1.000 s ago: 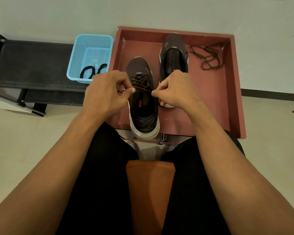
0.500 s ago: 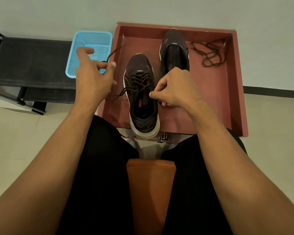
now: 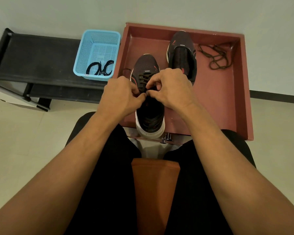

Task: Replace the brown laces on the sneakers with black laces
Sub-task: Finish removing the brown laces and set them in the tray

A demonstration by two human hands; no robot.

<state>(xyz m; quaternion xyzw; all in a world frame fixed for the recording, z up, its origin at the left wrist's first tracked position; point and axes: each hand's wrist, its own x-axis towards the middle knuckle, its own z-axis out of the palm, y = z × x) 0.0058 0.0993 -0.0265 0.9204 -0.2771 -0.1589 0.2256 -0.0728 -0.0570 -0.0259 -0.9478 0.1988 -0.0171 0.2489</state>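
- The near sneaker (image 3: 148, 106) stands in the red tray (image 3: 227, 99) at its near left, toe pointing far, heel over the tray's near edge.
- Both hands meet over this shoe's lacing. The left hand (image 3: 121, 97) comes in from the left, the right hand (image 3: 171, 87) from the right, fingertips almost touching.
- Each hand pinches the brown lace (image 3: 145, 78) still threaded through the eyelets; the exact grip is partly hidden by the fingers.
- The far sneaker (image 3: 182, 53), unlaced, sits farther back, just right of the right hand.
- A loose brown lace (image 3: 216, 55) lies bunched in the tray's far right corner, well apart from both hands.
- Black laces (image 3: 100, 68) lie in the blue basket (image 3: 92, 48) left of the tray.
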